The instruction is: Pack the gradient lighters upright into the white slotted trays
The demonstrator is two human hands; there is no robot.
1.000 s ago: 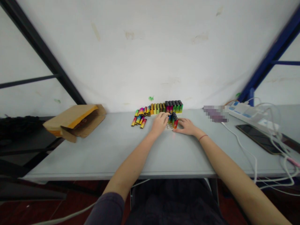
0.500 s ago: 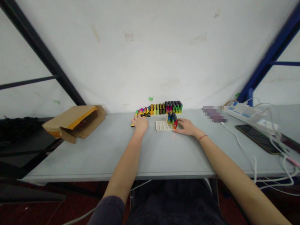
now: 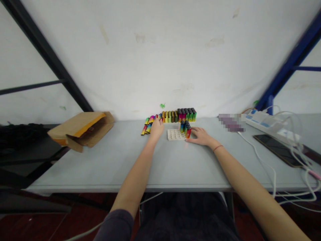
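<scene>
Head view: white tray (image 3: 174,135) near the back edge of the tabletop (image 3: 112,160), mostly unfilled, standing lighters (image 3: 184,128) at its right end. Lighter row (image 3: 185,115) still along the back edge. Left hand (image 3: 156,130), fingers curled at loose lighters (image 3: 146,129), grip unclear. Right hand (image 3: 202,136) open, flat beside the tray.

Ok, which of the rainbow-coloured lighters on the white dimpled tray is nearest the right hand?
The red-bottomed lighter at the group's front right corner, beside the right hand; the others stand behind it.

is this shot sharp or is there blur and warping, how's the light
Head view: wide-angle warping bows the dark frame post and table edge; the lighters look small and soft; a pixelated patch hides something; light is even, shadows faint.
</scene>
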